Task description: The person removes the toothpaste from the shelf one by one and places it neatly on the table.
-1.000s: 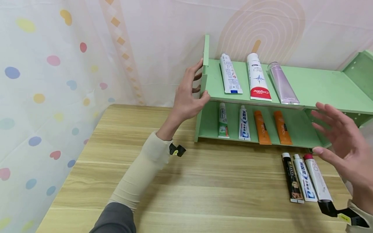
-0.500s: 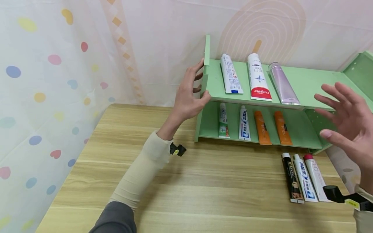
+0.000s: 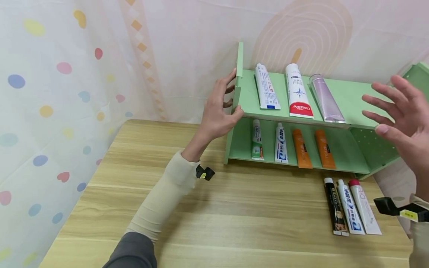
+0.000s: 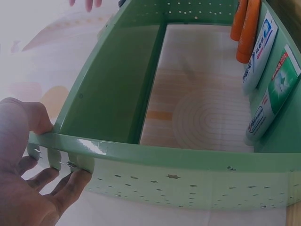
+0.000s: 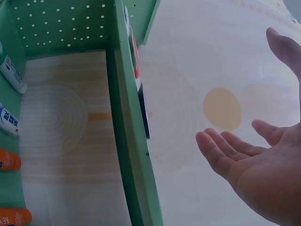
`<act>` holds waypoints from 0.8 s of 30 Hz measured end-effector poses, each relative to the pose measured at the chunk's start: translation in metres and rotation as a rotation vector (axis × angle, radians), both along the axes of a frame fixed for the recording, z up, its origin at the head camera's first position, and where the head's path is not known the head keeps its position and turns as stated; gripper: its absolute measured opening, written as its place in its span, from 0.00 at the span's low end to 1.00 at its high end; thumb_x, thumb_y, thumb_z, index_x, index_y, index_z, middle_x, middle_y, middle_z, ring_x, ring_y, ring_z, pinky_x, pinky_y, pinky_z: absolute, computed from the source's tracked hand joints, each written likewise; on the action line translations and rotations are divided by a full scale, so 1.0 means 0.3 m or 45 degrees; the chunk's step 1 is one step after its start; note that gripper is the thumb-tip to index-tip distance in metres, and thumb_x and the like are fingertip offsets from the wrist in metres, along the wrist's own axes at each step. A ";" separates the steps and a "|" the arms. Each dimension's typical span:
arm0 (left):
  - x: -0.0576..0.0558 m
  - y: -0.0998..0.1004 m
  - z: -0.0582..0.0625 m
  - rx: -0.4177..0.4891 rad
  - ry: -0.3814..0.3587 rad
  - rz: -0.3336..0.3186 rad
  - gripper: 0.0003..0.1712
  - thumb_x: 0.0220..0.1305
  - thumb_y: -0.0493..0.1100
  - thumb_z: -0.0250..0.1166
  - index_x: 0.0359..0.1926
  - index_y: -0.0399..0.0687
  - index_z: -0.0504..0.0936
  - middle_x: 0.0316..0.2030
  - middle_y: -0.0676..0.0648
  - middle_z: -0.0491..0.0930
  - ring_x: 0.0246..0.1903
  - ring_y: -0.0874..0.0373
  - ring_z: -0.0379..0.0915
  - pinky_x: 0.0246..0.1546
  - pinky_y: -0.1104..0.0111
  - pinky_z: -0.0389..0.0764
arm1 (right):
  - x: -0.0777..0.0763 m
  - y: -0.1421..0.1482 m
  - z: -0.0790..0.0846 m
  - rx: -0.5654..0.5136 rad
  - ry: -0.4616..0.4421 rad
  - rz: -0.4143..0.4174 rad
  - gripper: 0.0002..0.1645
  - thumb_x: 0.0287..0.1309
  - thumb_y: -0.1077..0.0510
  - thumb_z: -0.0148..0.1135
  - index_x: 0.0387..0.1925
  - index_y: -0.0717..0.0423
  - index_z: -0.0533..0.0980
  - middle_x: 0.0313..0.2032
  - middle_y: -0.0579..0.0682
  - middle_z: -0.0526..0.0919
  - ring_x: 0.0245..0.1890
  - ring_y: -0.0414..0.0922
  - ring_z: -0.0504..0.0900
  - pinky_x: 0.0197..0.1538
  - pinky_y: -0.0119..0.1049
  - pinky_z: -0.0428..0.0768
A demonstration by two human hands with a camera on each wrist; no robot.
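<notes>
The smooth green two-tier shelf (image 3: 346, 152) stands at the back of the wood-grain table (image 3: 234, 216), and my left hand (image 3: 218, 111) grips its side panel (image 4: 225, 181) between thumb and curled fingers. The left wrist view shows star-shaped holes (image 4: 173, 176) there that the head view hides. On top lie a Colgate tube (image 3: 299, 91) and a lilac, clear-capped tube (image 3: 326, 99); past them the upper board (image 3: 355, 98) runs rightward. My right hand (image 3: 407, 119), fingers spread, hovers near that end; the right wrist view shows hand and shelf apart.
</notes>
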State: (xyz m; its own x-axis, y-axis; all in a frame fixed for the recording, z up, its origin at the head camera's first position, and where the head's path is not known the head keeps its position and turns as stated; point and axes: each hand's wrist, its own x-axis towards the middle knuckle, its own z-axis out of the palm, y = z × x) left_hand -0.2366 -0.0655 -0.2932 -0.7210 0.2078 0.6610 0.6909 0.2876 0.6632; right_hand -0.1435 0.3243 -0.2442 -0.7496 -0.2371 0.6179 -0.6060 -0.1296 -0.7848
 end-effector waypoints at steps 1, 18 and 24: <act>0.000 0.000 0.000 -0.001 0.005 0.000 0.48 0.58 0.32 0.60 0.80 0.50 0.57 0.75 0.44 0.62 0.67 0.45 0.73 0.53 0.61 0.87 | -0.007 0.001 0.002 -0.014 -0.002 0.010 0.49 0.56 0.86 0.45 0.78 0.63 0.53 0.74 0.60 0.65 0.71 0.51 0.71 0.63 0.28 0.78; 0.001 0.001 -0.002 0.002 0.001 0.000 0.48 0.59 0.31 0.60 0.80 0.51 0.57 0.75 0.45 0.62 0.68 0.45 0.72 0.55 0.59 0.86 | -0.089 0.000 0.055 0.110 -0.250 -0.088 0.49 0.62 0.83 0.49 0.80 0.54 0.53 0.70 0.54 0.71 0.60 0.41 0.82 0.54 0.23 0.83; 0.003 0.000 0.000 -0.003 0.002 0.005 0.47 0.59 0.32 0.60 0.80 0.50 0.57 0.75 0.45 0.62 0.68 0.45 0.72 0.54 0.60 0.87 | -0.141 0.015 0.066 0.141 -0.359 -0.097 0.46 0.66 0.79 0.50 0.80 0.51 0.52 0.67 0.50 0.73 0.56 0.38 0.85 0.53 0.22 0.83</act>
State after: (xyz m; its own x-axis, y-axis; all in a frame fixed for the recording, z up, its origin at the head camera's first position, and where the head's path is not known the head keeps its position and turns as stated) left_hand -0.2359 -0.0656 -0.2933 -0.7211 0.2062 0.6615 0.6905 0.2921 0.6617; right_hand -0.1858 0.3287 -0.2242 -0.9061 -0.2277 0.3565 -0.3670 0.0038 -0.9302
